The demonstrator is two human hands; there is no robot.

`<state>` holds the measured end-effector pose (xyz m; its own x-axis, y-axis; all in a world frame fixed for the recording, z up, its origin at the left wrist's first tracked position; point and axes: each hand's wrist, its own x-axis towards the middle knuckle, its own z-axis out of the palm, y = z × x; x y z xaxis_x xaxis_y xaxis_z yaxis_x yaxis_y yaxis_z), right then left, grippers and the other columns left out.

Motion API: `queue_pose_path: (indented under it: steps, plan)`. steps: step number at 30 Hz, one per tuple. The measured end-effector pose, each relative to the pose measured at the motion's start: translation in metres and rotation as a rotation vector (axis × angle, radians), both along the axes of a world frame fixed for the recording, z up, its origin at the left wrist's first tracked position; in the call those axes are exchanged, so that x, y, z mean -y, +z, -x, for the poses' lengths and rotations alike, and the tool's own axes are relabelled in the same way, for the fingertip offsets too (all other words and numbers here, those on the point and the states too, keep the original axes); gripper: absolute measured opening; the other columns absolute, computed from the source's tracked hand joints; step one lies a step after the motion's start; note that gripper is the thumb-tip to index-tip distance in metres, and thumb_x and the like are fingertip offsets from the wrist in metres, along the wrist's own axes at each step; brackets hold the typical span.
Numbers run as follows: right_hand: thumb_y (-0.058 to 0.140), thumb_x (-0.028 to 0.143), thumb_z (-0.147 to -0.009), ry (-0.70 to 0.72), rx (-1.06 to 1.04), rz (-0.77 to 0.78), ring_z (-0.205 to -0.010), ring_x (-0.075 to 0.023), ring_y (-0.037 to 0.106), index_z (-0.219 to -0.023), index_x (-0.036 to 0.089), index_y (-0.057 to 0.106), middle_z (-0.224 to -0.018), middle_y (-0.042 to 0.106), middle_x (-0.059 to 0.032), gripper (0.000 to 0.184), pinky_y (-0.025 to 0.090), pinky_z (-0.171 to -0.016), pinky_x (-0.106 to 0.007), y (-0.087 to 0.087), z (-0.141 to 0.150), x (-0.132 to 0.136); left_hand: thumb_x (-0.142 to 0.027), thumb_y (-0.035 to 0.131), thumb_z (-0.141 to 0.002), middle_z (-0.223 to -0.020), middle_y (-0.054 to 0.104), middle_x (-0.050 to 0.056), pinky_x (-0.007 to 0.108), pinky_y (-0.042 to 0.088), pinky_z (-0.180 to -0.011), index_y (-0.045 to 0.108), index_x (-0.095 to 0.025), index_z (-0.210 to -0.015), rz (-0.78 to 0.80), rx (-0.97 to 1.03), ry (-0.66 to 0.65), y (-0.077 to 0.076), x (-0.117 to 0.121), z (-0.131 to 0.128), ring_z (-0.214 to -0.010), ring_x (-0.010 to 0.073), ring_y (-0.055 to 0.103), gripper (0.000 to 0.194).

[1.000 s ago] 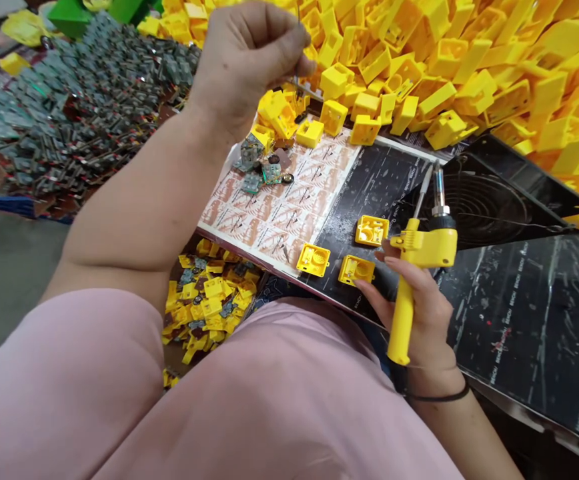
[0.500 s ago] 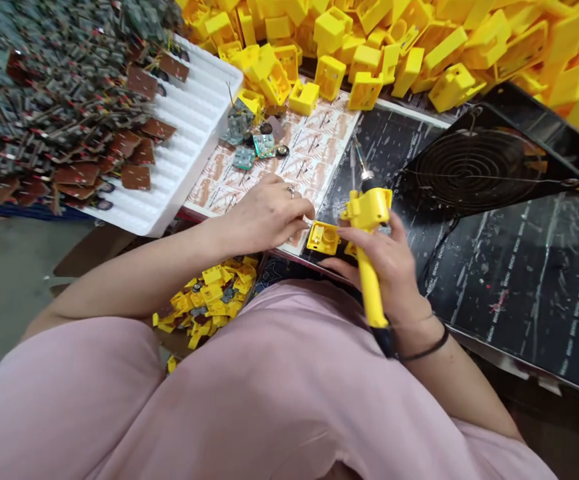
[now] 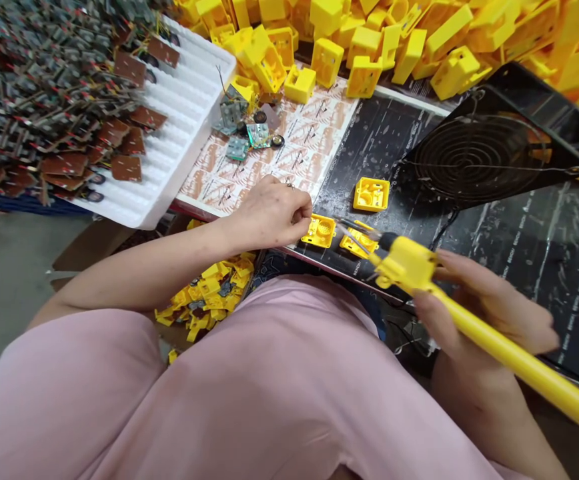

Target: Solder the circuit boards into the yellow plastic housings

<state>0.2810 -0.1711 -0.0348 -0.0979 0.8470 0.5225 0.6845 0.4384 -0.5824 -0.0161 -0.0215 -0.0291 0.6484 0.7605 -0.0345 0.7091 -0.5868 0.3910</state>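
Observation:
My left hand point(image 3: 271, 213) rests at the near edge of the table, fingers pinched against a small yellow plastic housing point(image 3: 320, 231); whether something small sits between the fingertips is unclear. My right hand point(image 3: 479, 303) grips a yellow soldering iron point(image 3: 469, 320) by its long handle, the metal tip pointing left over that housing and a second yellow housing point(image 3: 358, 241). A third housing point(image 3: 371, 194) lies a little farther back on the black mat point(image 3: 544, 247).
A big heap of yellow housings point(image 3: 419, 40) fills the back. A white tray point(image 3: 179, 133) and a pile of circuit boards point(image 3: 54, 87) lie at the left. A black fan point(image 3: 484, 160) stands at the right. More yellow parts point(image 3: 209, 293) sit in a box below the table edge.
The right hand has swung the soldering iron down from upright to nearly level, tip toward the housing. The left hand, raised a second ago, has stayed at the housing since half a second ago.

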Motion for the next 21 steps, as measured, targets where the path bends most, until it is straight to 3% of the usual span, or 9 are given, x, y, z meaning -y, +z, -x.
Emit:
queue_pose_path:
  steps: [4,8,11,17,20,21]
  plan:
    - [0.089,0.019,-0.085,0.190,0.024,-0.129,-0.072,-0.0194,0.079,-0.133,0.028,0.071,-0.093,0.083,-0.0008,0.052,0.065,-0.058,-0.029,0.005,0.021,-0.022,-0.031,0.055,-0.083,-0.072,0.076,0.001,0.039,0.043,-0.087,0.076,-0.020,-0.082,0.007,-0.036,-0.007,0.004,-0.003,-0.002,-0.071,0.0185,0.067,0.024]
    - [0.082,0.028,-0.094,0.242,0.041,-0.150,-0.067,-0.0174,0.078,-0.100,0.025,0.074,-0.078,0.080,0.0008,0.010,0.063,-0.055,-0.025,0.006,0.026,-0.032,-0.030,0.055,-0.083,-0.074,0.077,0.002,0.042,0.043,-0.091,0.076,-0.020,-0.082,0.033,-0.082,-0.007,0.008,-0.005,-0.005,-0.074,0.0196,0.068,0.023]
    - [0.079,0.029,-0.097,0.265,0.075,-0.161,-0.067,-0.0157,0.078,-0.093,0.024,0.071,-0.078,0.080,0.0000,0.011,0.062,-0.055,-0.023,0.009,0.027,-0.034,-0.030,0.055,-0.082,-0.075,0.077,0.002,0.042,0.044,-0.093,0.076,-0.021,-0.082,0.038,-0.095,-0.014,0.009,-0.006,-0.006,-0.074,0.0194,0.067,0.023]
    - [0.088,0.021,-0.088,0.320,0.139,-0.036,-0.072,-0.0168,0.078,-0.105,0.030,0.072,-0.092,0.083,0.0007,0.025,0.062,-0.058,-0.028,0.021,0.023,-0.027,-0.030,0.055,-0.082,-0.072,0.075,0.001,0.042,0.045,-0.093,0.077,-0.022,-0.081,-0.025,-0.081,-0.035,0.008,-0.007,-0.005,-0.071,0.0181,0.064,0.023]
    - [0.080,0.032,-0.096,0.232,0.093,0.013,-0.072,-0.0178,0.077,-0.097,0.029,0.073,-0.085,0.080,-0.0008,0.008,0.063,-0.062,-0.030,0.020,0.015,-0.021,-0.031,0.054,-0.084,-0.071,0.075,0.001,0.042,0.046,-0.091,0.076,-0.022,-0.080,-0.038,-0.090,-0.054,0.009,-0.006,-0.006,-0.071,0.0183,0.065,0.024]
    - [0.078,0.036,-0.097,0.162,0.065,0.038,-0.071,-0.0176,0.077,-0.093,0.029,0.073,-0.081,0.079,-0.0006,0.009,0.063,-0.063,-0.030,0.017,0.012,-0.019,-0.032,0.054,-0.084,-0.071,0.074,0.002,0.042,0.046,-0.091,0.076,-0.021,-0.080,-0.036,-0.098,-0.058,0.010,-0.006,-0.006,-0.071,0.0186,0.065,0.024]
